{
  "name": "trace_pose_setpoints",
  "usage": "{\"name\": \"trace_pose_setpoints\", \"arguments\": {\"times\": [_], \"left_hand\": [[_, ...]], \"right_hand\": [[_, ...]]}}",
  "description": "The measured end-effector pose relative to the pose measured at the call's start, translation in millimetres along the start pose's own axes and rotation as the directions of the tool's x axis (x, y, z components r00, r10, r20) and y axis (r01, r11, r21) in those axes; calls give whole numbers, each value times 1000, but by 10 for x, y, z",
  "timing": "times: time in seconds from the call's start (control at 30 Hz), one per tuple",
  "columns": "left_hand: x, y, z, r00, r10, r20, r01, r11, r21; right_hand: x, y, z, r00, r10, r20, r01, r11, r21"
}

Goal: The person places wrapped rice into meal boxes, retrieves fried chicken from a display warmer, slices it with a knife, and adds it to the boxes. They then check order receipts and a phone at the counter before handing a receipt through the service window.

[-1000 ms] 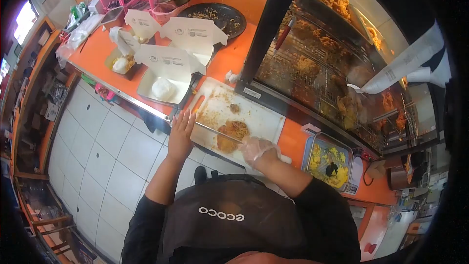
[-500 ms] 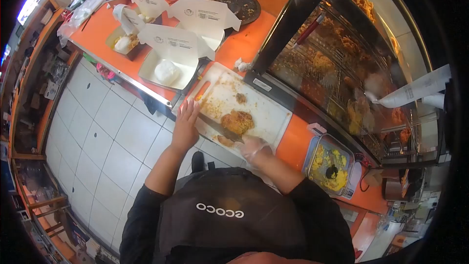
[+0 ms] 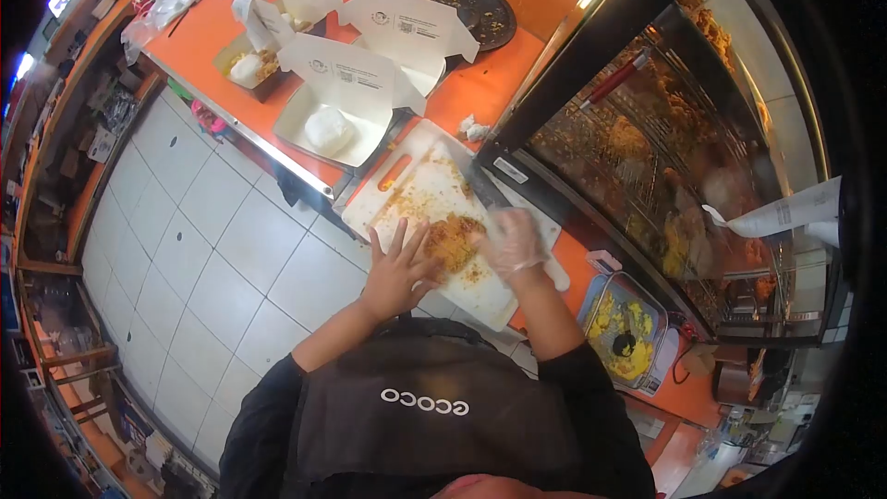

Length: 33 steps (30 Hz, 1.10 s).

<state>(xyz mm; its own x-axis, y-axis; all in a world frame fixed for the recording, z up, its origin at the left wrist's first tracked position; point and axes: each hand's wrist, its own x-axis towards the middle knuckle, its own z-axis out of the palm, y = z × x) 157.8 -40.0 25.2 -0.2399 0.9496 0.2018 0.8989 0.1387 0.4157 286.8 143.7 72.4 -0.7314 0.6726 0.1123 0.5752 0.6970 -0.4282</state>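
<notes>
A flat piece of breaded fried chicken [image 3: 455, 242] lies on the white cutting board [image 3: 420, 171] among crumbs. My bare left hand [image 3: 404, 270] is open at its left edge, fingers spread, fingertips reaching the chicken. On the chicken's right is my right hand [image 3: 514, 238] in a clear plastic glove, smeared by motion. A knife lies along the board's right side, its grey blade [image 3: 482, 177] pointing away from me and its pale handle partly under or behind my right hand. Whether the fingers still grip that handle I cannot tell.
An open takeaway box holds white rice [image 3: 327, 129] beyond the board. More open boxes and a dark round tray [image 3: 462, 9] stand farther back. To the right are a glass display case [image 3: 628, 148] of fried chicken and a container of yellow food [image 3: 624, 328].
My right hand and the knife have moved from the chicken's near side to its right. My left hand has come from the board's edge to the chicken. The view has shifted slightly.
</notes>
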Motion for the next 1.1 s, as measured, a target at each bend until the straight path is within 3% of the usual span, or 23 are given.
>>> {"name": "trace_pose_setpoints", "arguments": {"times": [0.07,0.17,0.27,0.37,0.67,0.77,0.87,1.1], "left_hand": [[-60,-18,83,997,20,-74,-21,1000,-14],[-144,-2,185,987,23,-157,-19,1000,24],[-172,22,196,985,-27,-170,31,999,20],[-168,21,229,980,-18,-196,20,1000,7],[-120,36,270,960,-99,-260,95,995,-28],[-3,86,161,976,-57,-212,50,998,-36],[19,91,173,978,-22,-205,26,1000,15],[-109,84,257,981,-54,-187,57,998,8]], "right_hand": [[-46,-111,177,984,-180,-14,181,981,76],[15,-357,90,992,-118,36,108,969,223],[96,-185,253,990,-126,67,109,971,214],[148,-145,178,960,44,276,-145,923,358],[323,73,273,870,204,449,-340,907,248],[364,6,192,882,163,442,-211,976,60],[335,-5,194,868,211,450,-309,938,156],[289,-146,94,866,228,445,-348,914,208]]}}
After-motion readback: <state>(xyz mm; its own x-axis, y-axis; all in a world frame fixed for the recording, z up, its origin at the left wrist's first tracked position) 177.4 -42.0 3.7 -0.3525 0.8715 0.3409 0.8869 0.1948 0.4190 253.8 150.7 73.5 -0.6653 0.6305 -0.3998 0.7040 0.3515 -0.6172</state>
